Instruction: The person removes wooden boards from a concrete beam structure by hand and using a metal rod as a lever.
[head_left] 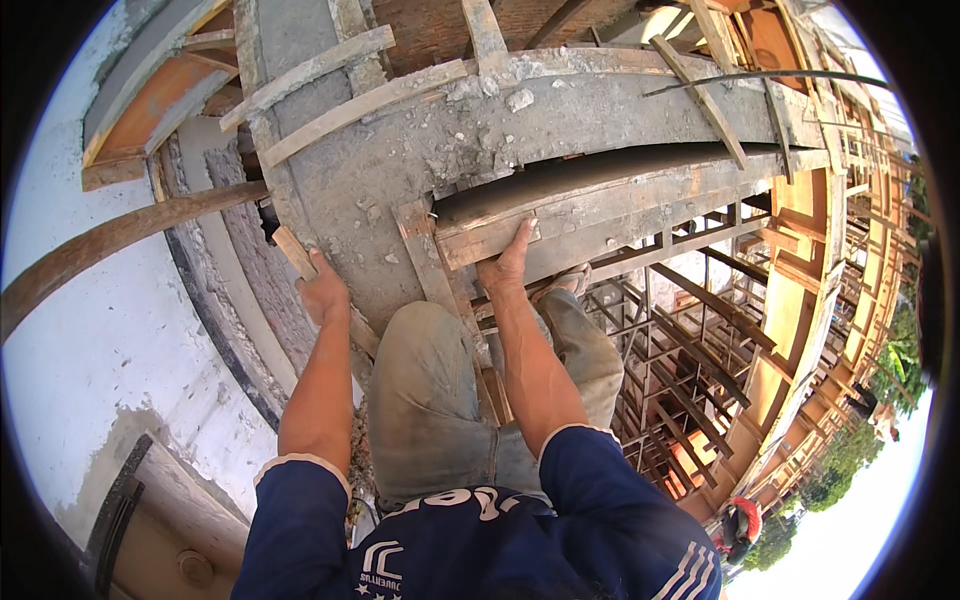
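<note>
My right hand (507,265) is closed round the near end of a long timber formwork plank (620,200), its thumb on the face and its fingers hidden beneath. Between this plank and the rough grey concrete (400,180) runs a dark gap. My left hand (326,290) grips a narrow wooden batten (292,250) along the concrete's left edge. A short upright board (425,250) stands between the hands, close to the plank's end. My bent knees are below them, and a sandalled foot (568,283) rests under the plank.
Concrete crumbs (520,100) and loose battens (350,110) lie across the top. To the right, a lattice of timber props (690,340) drops away beside plywood formwork (790,300). A white wall (110,340) and a wooden pole (120,235) are at left.
</note>
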